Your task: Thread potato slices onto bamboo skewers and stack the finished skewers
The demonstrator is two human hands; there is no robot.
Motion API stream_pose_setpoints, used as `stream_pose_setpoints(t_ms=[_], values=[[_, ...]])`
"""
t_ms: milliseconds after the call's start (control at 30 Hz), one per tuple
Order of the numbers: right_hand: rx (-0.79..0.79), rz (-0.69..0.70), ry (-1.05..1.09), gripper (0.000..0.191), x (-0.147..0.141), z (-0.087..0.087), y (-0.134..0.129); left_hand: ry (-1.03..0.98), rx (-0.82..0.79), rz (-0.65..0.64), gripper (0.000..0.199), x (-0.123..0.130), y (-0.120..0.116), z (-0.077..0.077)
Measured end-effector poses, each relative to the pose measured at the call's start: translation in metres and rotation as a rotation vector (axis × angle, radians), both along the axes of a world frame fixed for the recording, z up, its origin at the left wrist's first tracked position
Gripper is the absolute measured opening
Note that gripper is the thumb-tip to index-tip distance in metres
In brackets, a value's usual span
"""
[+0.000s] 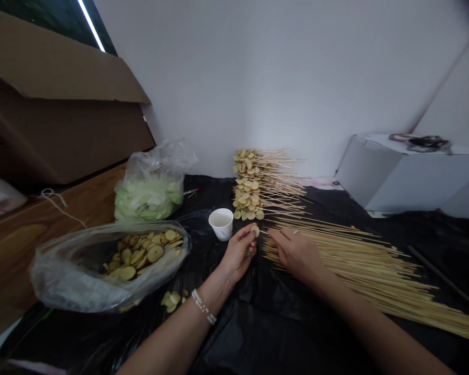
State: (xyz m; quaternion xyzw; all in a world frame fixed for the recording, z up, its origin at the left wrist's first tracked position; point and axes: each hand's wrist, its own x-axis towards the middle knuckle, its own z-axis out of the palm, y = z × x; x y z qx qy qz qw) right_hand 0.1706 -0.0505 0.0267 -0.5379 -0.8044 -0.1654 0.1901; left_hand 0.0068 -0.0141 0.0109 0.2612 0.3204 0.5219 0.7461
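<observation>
White wall (297, 67) behind black plastic sheet (273, 323); left hand (238, 250) pinching pale slice (255, 229), right hand (300, 253) pinching skewer (263, 232)

A makeshift food-preparation corner is showing: black plastic sheeting (266, 323) is spreading before a white wall (258, 78), long thin wooden skewers (359, 265) are lying heaped, and a clear plastic bag (74, 271) is holding round pale-yellow slices (155, 253).

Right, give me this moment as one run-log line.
left hand: pinching round pale-yellow slice | right hand: holding thin wooden skewer toward slice | nearby: white round cup, clear plastic bag
</observation>
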Motion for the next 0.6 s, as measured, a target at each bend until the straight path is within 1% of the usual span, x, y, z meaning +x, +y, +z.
stream_pose_setpoints(t_ms=[100, 200, 333, 433, 600], values=[[-0.003, -0.010, 0.015, 0.032, 0.0007, 0.0013, 0.0000, -0.064, -0.058, -0.047, 0.028, -0.0015, 0.0014, -0.0006], [0.004, -0.016, 0.038, 0.033, 0.0015, 0.0032, -0.0003, -0.153, -0.157, -0.089, 0.019, -0.0039, 0.0027, -0.0004], [-0.015, -0.006, 0.023, 0.032, 0.0004, 0.0039, -0.0017, -0.226, -0.255, -0.083, 0.015, -0.0058, 0.0034, 0.0018], [-0.040, 0.002, 0.010, 0.032, -0.0005, 0.0022, -0.0021, -0.242, -0.281, -0.083, 0.017, -0.0058, 0.0037, 0.0034], [-0.079, -0.009, -0.016, 0.032, -0.0005, 0.0006, -0.0020, -0.233, -0.262, -0.084, 0.018, -0.0048, 0.0039, 0.0037]])
